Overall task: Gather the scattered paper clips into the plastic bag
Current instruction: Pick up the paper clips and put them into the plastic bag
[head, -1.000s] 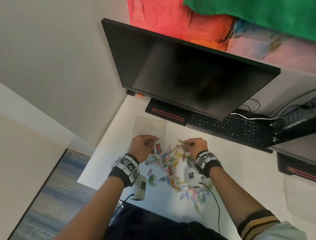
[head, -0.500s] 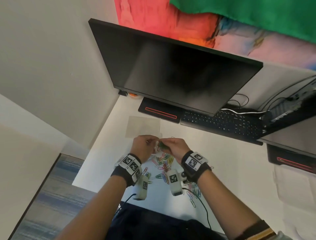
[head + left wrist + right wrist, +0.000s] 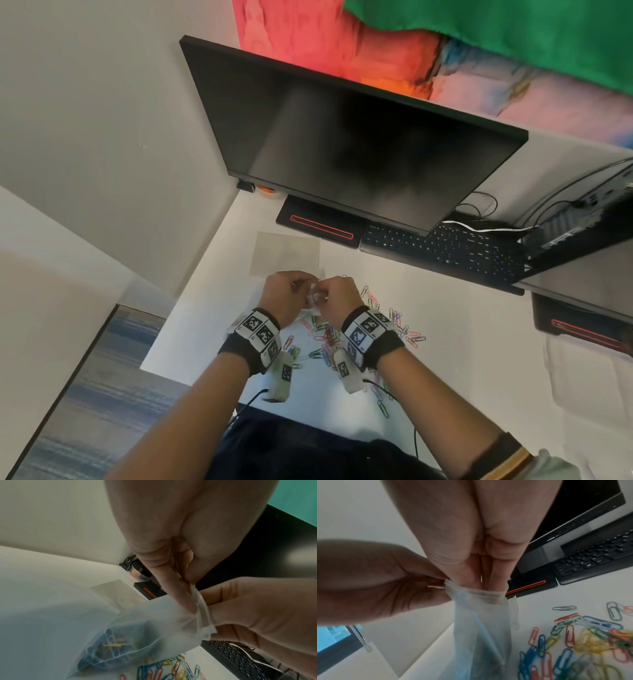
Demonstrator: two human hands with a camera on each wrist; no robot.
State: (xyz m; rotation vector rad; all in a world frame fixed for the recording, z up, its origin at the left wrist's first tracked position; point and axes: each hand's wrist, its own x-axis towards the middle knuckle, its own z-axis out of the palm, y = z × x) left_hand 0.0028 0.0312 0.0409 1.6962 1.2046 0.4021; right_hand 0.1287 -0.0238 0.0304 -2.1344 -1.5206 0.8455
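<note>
Over the white desk (image 3: 479, 342) my two hands meet at the mouth of a small clear plastic bag (image 3: 145, 628). My left hand (image 3: 188, 588) pinches the bag's rim between thumb and finger and holds it up. Several coloured paper clips (image 3: 111, 646) lie in the bag's bottom. My right hand (image 3: 481, 586) has its bunched fingertips pushed into the bag's mouth; the plastic hides whether they hold any clips. Many loose paper clips (image 3: 582, 642) lie on the desk below and right of the hands, and show as paper clips (image 3: 397, 322) in the head view.
A flat clear plastic sheet or second bag (image 3: 286, 253) lies just beyond the hands. Behind it stand a dark monitor (image 3: 342, 147), its black base (image 3: 318, 226) and a keyboard (image 3: 445, 250). The desk's left edge (image 3: 178, 308) drops to the carpet.
My right hand has moved left from the clip pile, carrying a green clip, and now has its fingertips in the bag's mouth. My left hand has kept hold of the bag.
</note>
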